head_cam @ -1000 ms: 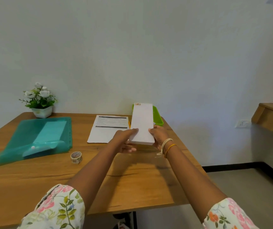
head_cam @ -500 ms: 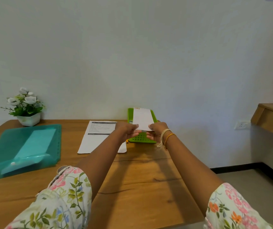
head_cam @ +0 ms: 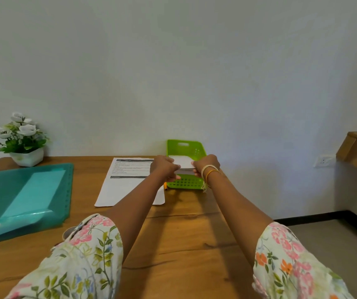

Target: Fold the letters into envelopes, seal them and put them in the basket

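A white envelope [head_cam: 183, 162] lies low inside the green plastic basket [head_cam: 197, 148] at the back of the wooden table. My left hand [head_cam: 165, 169] pinches the envelope's near left edge. Its near right edge is pinched by my right hand [head_cam: 205, 166], which wears bracelets at the wrist. Both hands hover over the basket's front rim. A printed letter [head_cam: 125, 180] lies flat on the table just left of the basket, partly under my left forearm.
A teal plastic folder [head_cam: 24, 197] lies on the table's left side. A potted white-flower plant [head_cam: 21, 140] stands at the back left corner. A tape roll [head_cam: 68, 231] peeks out beside my left sleeve. An orange pencil tip [head_cam: 165, 186] shows by the basket. Right of the table is open floor.
Both hands carried the envelope forward from above the table and lowered it into the green basket. The view shifted closer to the table's back.
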